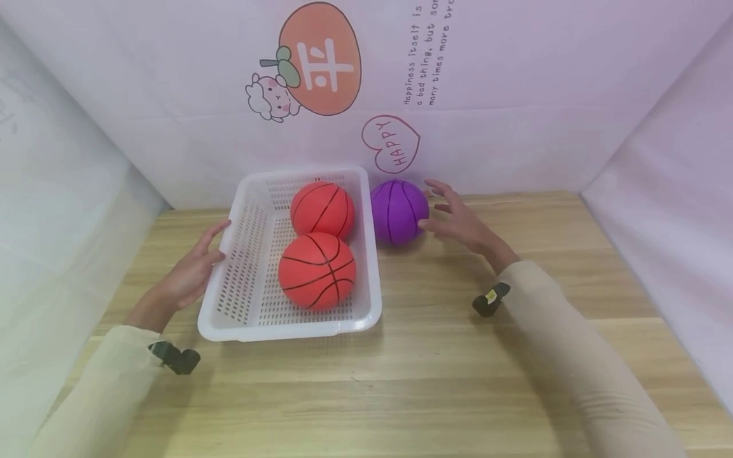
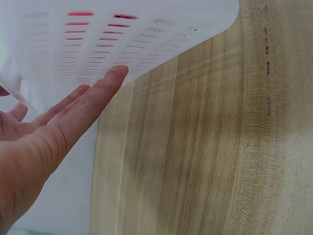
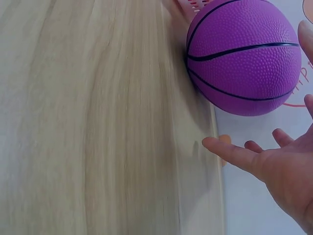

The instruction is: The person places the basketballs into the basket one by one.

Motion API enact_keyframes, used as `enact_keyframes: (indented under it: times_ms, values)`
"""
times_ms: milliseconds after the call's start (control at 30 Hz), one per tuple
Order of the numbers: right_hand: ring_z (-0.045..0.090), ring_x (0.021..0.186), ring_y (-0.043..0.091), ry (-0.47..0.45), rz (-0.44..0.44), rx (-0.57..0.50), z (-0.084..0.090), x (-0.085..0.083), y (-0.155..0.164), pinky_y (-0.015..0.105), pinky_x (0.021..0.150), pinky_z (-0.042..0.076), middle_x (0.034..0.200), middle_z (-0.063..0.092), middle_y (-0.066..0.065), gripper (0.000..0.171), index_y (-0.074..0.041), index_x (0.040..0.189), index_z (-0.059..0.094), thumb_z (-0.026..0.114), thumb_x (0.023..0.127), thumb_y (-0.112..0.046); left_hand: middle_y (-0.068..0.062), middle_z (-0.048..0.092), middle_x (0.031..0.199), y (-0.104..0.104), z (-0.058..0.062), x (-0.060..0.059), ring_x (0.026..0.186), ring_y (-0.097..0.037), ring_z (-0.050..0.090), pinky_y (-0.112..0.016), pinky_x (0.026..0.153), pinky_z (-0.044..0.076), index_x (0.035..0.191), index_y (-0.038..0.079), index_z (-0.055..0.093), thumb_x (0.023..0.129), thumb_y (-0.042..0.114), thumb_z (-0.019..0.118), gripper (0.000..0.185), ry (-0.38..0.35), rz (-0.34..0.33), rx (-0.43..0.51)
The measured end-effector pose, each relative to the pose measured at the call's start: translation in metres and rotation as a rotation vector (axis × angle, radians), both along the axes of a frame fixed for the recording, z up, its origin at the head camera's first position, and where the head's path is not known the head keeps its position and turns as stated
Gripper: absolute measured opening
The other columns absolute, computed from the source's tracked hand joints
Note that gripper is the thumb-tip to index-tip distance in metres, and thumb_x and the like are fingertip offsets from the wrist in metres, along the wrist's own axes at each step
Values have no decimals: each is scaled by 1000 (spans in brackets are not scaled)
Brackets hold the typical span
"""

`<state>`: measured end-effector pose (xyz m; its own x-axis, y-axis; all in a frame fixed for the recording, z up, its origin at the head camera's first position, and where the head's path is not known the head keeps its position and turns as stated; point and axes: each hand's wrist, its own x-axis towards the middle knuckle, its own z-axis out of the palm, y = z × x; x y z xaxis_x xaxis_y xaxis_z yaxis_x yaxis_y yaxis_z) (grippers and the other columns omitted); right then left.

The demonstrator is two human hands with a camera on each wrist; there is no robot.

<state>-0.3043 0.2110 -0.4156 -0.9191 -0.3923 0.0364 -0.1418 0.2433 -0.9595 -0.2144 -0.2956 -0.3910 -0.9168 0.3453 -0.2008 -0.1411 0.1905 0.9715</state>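
Observation:
A white plastic basket [image 1: 289, 331] with slotted walls holds two red basketballs, one [image 1: 323, 210] behind the other [image 1: 317, 272], both toward its right side. My left hand [image 1: 191, 270] is at the basket's left side, its fingers extended against the outer wall. In the left wrist view, the thumb of this hand [image 2: 63, 129] lies straight along the slotted wall. Just right of the basket sits a purple basketball [image 1: 399, 212] on the table. My right hand [image 1: 460, 222] is beside that ball with fingers spread. The right wrist view shows a gap between the purple ball [image 3: 244, 56] and the hand [image 3: 286, 171].
The wooden table [image 1: 401, 381] ends at the back against a white printed sheet [image 1: 504, 95]. More white sheets stand on the left [image 1: 63, 152] and right [image 1: 676, 165]. Each sleeve bears a small black device, one on the left [image 1: 177, 358], one on the right [image 1: 489, 300].

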Motion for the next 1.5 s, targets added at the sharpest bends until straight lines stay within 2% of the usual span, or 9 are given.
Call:
enact_keyframes:
  times_ms: [133,267,400,533,767,1100,1167,1333,1500]
  values:
    - [26,140,45,23,-6,14,-2,-2,-7,65,95,44,160,18,18,88,-23,159,23,75,88,-23,-34,17,156,-1,0,0,130,-49,42,-51,90,52,160,28,-7,105,6,23,66,0,1,-2]
    - [29,140,44,51,-27,69,-2,-4,-13,65,103,37,159,20,17,89,-23,159,23,76,87,-28,-35,20,153,-2,-1,-1,118,-28,57,-46,87,54,160,26,-5,104,5,24,66,2,-3,22]
    - [31,140,43,33,-34,58,-3,-9,-19,62,105,37,160,20,15,91,-25,159,22,77,87,-27,-36,20,153,-1,-2,-2,111,-17,61,-44,86,55,160,25,-5,104,4,25,67,1,-4,44]
    - [33,139,40,38,-33,53,-5,-15,-25,58,106,38,160,20,14,92,-24,159,22,78,86,-25,-36,20,153,-1,-3,-3,111,-16,61,-43,86,55,160,25,-5,103,3,25,67,2,2,44]
    - [38,134,40,81,-60,152,-7,-16,-37,58,105,39,157,24,16,97,-27,160,20,81,84,-28,-36,22,151,-2,-6,-3,111,-18,62,-44,86,55,160,24,-6,103,3,25,67,6,-3,44]
    - [40,133,41,49,-78,68,-9,-22,-44,57,104,40,156,25,16,98,-25,159,21,82,83,-18,-34,23,152,-4,-5,-6,114,-20,59,-44,86,55,160,26,-4,104,5,25,66,12,3,18]
    - [40,133,41,38,-76,57,-6,-21,-45,57,105,40,156,26,17,98,-22,159,22,82,82,-17,-34,23,153,-4,-4,-7,116,-23,58,-44,87,55,160,26,-4,105,6,25,66,11,3,10]
    - [39,133,44,19,-73,69,16,-4,-50,58,105,39,154,24,23,95,-14,159,21,80,84,-15,-33,22,154,-3,-4,-6,120,-27,55,-44,87,54,160,28,-4,105,6,25,66,2,4,9]
    - [40,132,44,56,-87,55,0,-14,-48,58,103,41,154,25,20,94,-18,159,23,80,84,-16,-32,21,154,-5,-4,-5,118,-24,56,-44,88,54,160,30,-3,105,6,25,67,-11,5,17]
